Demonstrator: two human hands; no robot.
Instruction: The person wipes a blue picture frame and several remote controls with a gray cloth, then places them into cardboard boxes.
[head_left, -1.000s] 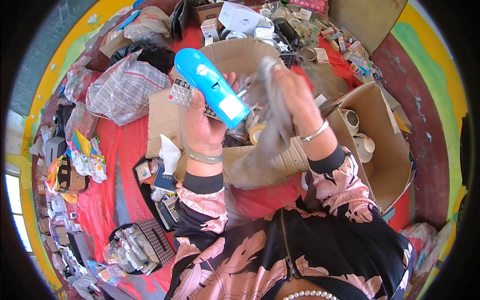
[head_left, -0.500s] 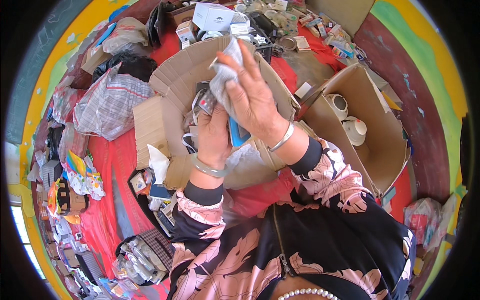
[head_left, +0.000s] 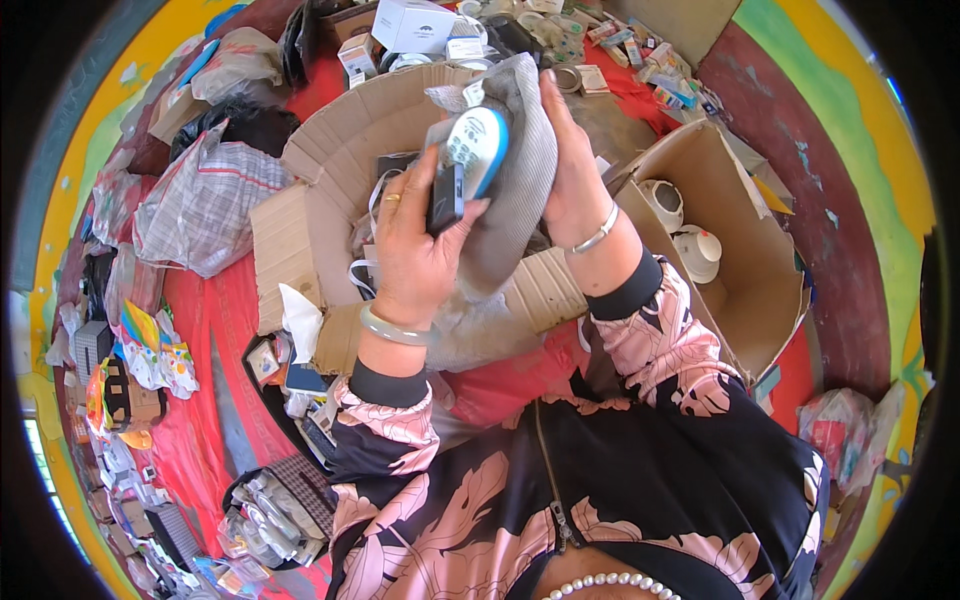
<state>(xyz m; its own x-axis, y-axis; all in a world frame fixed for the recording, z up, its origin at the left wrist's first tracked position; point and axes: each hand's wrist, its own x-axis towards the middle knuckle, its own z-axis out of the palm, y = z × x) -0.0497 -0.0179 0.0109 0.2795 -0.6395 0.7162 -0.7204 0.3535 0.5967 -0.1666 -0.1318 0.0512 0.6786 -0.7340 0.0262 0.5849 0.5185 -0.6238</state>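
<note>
My left hand (head_left: pixel 410 250) is closed around a white remote control (head_left: pixel 480 140) with a blue edge and a small black device (head_left: pixel 446 200), held together above an open cardboard box (head_left: pixel 318 155). Against the blue edge lies a grey ribbed cloth (head_left: pixel 520 170), spread out and hanging down. My right hand (head_left: pixel 575 180) grips the cloth from its right side, its palm turned inward. Some of the right fingers are hidden behind the cloth. In the box below, white straps (head_left: pixel 360 275) and dark items show partly.
To the right stands a second cardboard box (head_left: pixel 745 190) with white cups (head_left: pixel 698 252) inside. A plaid bag (head_left: pixel 195 210) lies at the left on red sheeting (head_left: pixel 205 300). An open case of small items (head_left: pixel 275 515) sits lower left. Boxes and jars crowd the back.
The cloth, earlier bunched between my hands, is now spread out, showing the remote control's face and the black device. My right hand has shifted right, to the cloth's outer side.
</note>
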